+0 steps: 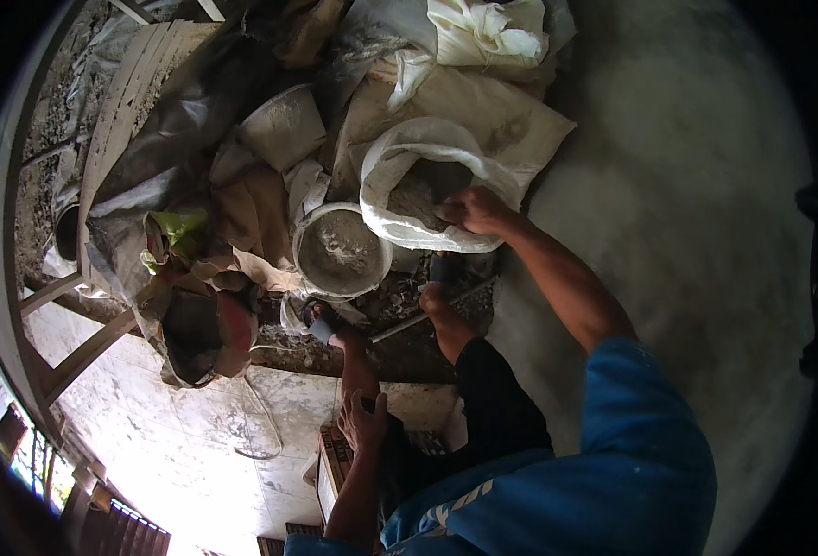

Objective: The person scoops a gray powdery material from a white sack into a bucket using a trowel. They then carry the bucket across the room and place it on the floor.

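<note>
My right hand [474, 209] reaches into the mouth of a white woven sack [386, 218] with a rolled-down rim. Its fingers are curled close to the grey powder [412, 200] inside; what they hold, if anything, I cannot make out. Just left of the sack stands a round white bucket [309, 285], partly filled with grey powder that is paler and lumpy in the middle. My left hand [362, 424] hangs by my left knee, its fingers stretched out and holding nothing.
Behind the bucket lies a second, tilted bucket [285, 128] among crumpled sheets and sacks. A torn paper bag [191, 335] stands at left, beside a wooden frame [80, 357]. A thin rod [434, 309] lies by my feet. A tied white bag [488, 32] is at the back.
</note>
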`<state>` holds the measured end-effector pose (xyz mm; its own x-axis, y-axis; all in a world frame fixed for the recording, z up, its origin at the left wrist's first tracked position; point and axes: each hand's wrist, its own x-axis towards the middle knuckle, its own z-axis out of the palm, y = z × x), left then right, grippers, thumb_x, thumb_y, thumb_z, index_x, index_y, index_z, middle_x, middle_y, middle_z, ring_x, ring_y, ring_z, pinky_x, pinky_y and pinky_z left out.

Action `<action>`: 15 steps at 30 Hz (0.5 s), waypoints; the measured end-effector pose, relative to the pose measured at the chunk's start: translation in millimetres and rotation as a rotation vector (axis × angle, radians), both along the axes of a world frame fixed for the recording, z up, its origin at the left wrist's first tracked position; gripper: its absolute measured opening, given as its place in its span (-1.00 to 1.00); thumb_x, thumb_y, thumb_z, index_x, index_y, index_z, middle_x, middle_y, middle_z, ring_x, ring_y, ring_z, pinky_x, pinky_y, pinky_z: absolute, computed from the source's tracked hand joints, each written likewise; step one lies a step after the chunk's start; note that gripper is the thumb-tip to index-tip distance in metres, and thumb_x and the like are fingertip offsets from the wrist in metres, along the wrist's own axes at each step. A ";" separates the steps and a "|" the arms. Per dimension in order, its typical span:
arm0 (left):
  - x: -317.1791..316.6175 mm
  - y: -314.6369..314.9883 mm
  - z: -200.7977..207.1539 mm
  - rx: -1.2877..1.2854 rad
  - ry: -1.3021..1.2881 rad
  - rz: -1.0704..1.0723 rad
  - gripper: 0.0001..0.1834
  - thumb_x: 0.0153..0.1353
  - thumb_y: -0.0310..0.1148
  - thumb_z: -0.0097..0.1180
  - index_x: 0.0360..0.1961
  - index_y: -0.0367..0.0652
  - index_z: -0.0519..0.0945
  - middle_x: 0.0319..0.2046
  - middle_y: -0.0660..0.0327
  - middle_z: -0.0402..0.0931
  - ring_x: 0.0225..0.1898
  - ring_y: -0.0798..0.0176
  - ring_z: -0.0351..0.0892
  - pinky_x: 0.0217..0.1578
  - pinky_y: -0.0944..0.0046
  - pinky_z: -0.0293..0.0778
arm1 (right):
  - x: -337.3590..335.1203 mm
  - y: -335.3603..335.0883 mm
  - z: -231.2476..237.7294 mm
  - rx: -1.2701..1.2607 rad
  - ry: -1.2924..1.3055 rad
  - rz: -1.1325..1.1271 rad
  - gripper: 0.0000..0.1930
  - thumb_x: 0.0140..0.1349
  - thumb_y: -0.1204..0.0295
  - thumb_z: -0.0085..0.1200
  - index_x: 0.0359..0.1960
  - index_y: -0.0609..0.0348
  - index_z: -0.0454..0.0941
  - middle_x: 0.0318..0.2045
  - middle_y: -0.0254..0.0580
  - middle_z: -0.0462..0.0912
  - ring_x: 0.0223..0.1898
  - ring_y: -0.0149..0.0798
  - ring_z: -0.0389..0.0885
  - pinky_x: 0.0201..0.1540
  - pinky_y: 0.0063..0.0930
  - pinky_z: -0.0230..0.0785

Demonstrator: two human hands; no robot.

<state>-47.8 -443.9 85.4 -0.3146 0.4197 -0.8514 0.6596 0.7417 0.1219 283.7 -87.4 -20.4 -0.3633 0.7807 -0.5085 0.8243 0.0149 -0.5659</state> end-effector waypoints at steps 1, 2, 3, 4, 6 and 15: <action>0.1 1.4 1.1 0.008 0.010 -0.017 -0.20 0.19 0.16 0.19 0.30 -0.17 0.43 0.38 -0.04 0.28 0.43 -0.09 0.16 0.41 -0.09 -0.02 | 5.2 -1.0 8.8 0.007 0.017 -0.027 -0.65 0.18 0.11 0.24 -0.21 0.13 0.74 -0.34 0.04 0.73 -0.26 0.10 0.71 -0.16 -0.13 0.51; 0.5 2.7 2.6 0.005 0.009 -0.014 -0.20 0.19 0.16 0.19 0.30 -0.16 0.43 0.37 -0.04 0.29 0.43 -0.09 0.17 0.41 -0.09 -0.01 | 10.1 -2.2 18.6 0.020 0.066 -0.055 -0.65 0.18 0.11 0.25 -0.21 0.14 0.74 -0.35 0.03 0.73 -0.26 0.08 0.72 -0.17 -0.14 0.52; 0.3 4.3 4.6 0.009 0.013 -0.018 -0.21 0.19 0.16 0.19 0.30 -0.16 0.43 0.36 -0.04 0.31 0.42 -0.10 0.18 0.41 -0.08 0.00 | 13.6 -2.3 28.8 0.014 0.046 -0.057 -0.64 0.18 0.10 0.26 -0.20 0.15 0.74 -0.34 0.04 0.74 -0.26 0.05 0.73 -0.17 -0.15 0.52; 0.5 6.9 5.5 0.033 0.018 -0.029 -0.21 0.19 0.16 0.19 0.31 -0.15 0.44 0.34 -0.04 0.32 0.41 -0.10 0.19 0.40 -0.08 0.00 | 16.7 -0.6 39.3 0.016 0.056 -0.058 -0.62 0.18 0.10 0.27 -0.19 0.16 0.74 -0.34 0.04 0.74 -0.26 0.03 0.73 -0.16 -0.17 0.52; -0.9 10.8 8.9 0.031 0.021 -0.058 -0.20 0.19 0.18 0.19 0.31 -0.13 0.43 0.33 -0.05 0.34 0.39 -0.13 0.22 0.37 -0.10 0.08 | 23.7 0.1 62.0 0.032 0.068 -0.073 -0.60 0.18 0.09 0.27 -0.17 0.18 0.74 -0.34 0.04 0.74 -0.26 -0.01 0.74 -0.16 -0.19 0.53; -11.3 18.2 19.3 -0.001 -0.037 -0.033 -0.12 0.17 0.21 0.18 0.33 -0.23 0.39 0.36 -0.10 0.29 0.41 -0.14 0.19 0.40 -0.08 0.09 | 30.2 8.7 165.7 -0.016 -0.032 -0.124 -0.63 0.23 0.14 0.25 -0.23 0.27 0.68 -0.43 0.05 0.70 -0.38 -0.07 0.72 -0.27 -0.20 0.48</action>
<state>-59.1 -425.7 104.8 -0.2685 0.4287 -0.8626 0.6787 0.7197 0.1465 313.8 -78.6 145.3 -0.2474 0.8106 -0.5308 0.8370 -0.0972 -0.5385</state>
